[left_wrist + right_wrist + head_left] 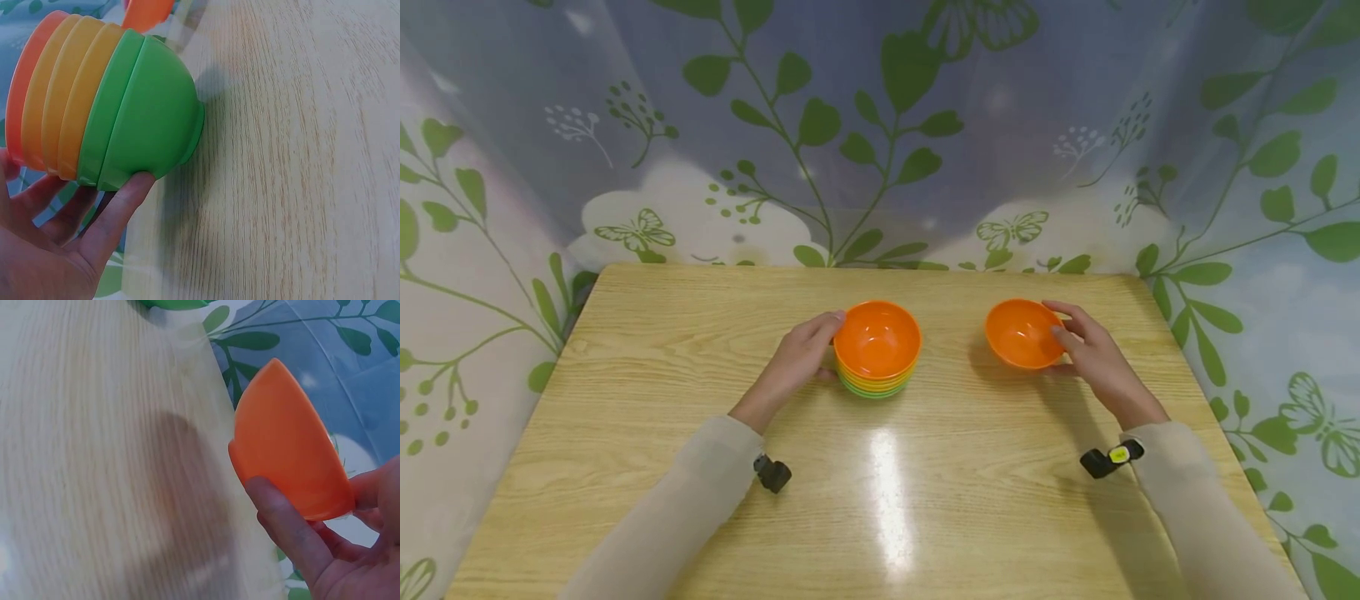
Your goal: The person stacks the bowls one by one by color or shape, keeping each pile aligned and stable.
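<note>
My left hand (805, 348) grips the near-left side of a stack of bowls (877, 342). Thumb and fingers spread along that side, from the orange rim down to a green bowl (150, 112). An orange bowl tops the stack, several yellow ones sit nested beneath it, and green ones are at the bottom. Whether the stack's foot touches the table cannot be told. To the right, my right hand (1093, 362) holds a single orange bowl (1022, 335) by its right side, thumb at the rim and other fingers underneath. That bowl is tilted and off the table, casting a shadow below.
Everything is over a light wood-grain table (700, 317). Curtains (865, 150) printed with leaves and butterflies hang behind it and along both sides. Small black devices (772, 473) are strapped at both wrists.
</note>
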A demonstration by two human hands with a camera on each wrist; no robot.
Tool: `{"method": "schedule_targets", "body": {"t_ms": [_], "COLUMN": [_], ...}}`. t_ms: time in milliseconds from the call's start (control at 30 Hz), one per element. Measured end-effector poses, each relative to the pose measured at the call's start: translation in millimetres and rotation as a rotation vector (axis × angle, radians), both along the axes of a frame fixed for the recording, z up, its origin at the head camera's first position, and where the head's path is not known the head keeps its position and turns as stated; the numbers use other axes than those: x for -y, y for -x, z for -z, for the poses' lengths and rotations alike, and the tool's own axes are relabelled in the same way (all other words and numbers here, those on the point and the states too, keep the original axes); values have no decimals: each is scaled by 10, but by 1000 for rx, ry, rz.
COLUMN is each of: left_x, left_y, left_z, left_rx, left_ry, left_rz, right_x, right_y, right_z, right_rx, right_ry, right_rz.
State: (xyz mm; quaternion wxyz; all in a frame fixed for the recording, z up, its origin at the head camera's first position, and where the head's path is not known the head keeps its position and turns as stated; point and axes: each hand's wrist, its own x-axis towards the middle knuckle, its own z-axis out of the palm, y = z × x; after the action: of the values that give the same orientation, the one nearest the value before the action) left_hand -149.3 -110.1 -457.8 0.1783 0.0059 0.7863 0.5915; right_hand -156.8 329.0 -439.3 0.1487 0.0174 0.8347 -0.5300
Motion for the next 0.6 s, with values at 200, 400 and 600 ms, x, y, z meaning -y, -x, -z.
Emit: {"method": "schedule_targets", "body": {"t_ms": [200, 400, 600], "left_x": [1, 0, 5], "left_y": [11, 10, 2], "left_z": [21, 23, 10], "left_rx": [1, 7, 18], "left_ry": [-9, -21, -18], "left_rz": [1, 4, 1], "right_x": [104, 175, 237], "right_y": [24, 43, 71], "right_z": [-59, -103, -152], "right_rx": [-21, -26, -30], "right_ry": [8, 30, 46], "right_rz": [3, -4, -11]}}
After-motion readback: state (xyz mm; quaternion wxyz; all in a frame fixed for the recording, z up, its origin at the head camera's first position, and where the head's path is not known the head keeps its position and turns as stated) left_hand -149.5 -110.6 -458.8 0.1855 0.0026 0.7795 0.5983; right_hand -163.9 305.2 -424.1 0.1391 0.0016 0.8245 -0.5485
